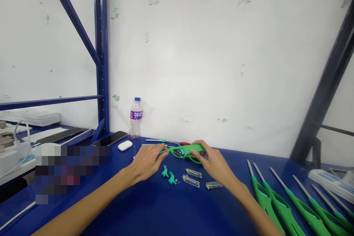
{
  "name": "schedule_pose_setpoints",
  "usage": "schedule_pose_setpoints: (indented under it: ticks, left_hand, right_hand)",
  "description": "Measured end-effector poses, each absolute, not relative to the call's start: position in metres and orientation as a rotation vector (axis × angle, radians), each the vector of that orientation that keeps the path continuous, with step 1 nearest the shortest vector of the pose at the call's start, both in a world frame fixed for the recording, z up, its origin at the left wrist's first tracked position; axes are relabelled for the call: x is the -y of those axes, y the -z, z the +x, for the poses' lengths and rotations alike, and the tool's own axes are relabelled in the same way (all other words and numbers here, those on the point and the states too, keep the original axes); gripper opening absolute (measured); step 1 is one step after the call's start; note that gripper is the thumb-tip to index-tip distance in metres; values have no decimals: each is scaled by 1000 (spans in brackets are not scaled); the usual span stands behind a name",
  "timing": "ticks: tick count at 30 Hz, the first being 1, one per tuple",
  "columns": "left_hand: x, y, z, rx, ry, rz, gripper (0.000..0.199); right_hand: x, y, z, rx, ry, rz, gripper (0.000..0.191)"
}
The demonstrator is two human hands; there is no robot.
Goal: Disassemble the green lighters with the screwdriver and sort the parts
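A green utility lighter body [188, 150] is held level above the blue table, its trigger opening facing me. My left hand [148, 160] pinches its narrow front end. Around the wide handle end, my right hand [210, 160] is closed with the thumb along the near side. Just below lie teal trigger pieces [172, 178] and several clear fuel tanks [191, 181]. A metal lighter tube with a teal collar [156, 141] rests behind the hands, near a red-handled tool [184, 143] that is partly hidden.
Several green long-neck lighters [284, 206] lie in a row at right. Toward the back left are a bottle [136, 118], a white earbud case [125, 145] and a phone [110, 138]. A white wall [210, 55] and blue rack posts [101, 51] bound the table [166, 214].
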State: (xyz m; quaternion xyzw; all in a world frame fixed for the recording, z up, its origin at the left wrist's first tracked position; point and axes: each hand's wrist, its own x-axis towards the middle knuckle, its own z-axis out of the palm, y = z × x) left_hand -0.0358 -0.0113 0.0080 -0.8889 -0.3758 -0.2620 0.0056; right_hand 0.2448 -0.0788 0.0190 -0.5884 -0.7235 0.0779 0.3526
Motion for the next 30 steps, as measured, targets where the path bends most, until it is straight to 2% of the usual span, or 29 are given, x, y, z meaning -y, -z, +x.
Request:
schedule_pose_setpoints:
  ticks: [7, 15, 23, 30]
  left_hand:
    - [10, -3, -34, 1138, 887, -2809, 30]
    - [18, -7, -29, 1193, 1116, -2725, 22]
    - [15, -4, -30, 1141, 1168, -2729, 19]
    - [15, -4, -31, 1203, 1231, -2698, 26]
  right_hand:
    - [82, -24, 243, 1870, -211, -1519, 48]
    - [87, -28, 237, 1863, -247, -1539, 50]
    - [93, -35, 233, 1840, -266, -1621, 46]
    - [92, -31, 227, 1815, -220, -1634, 43]
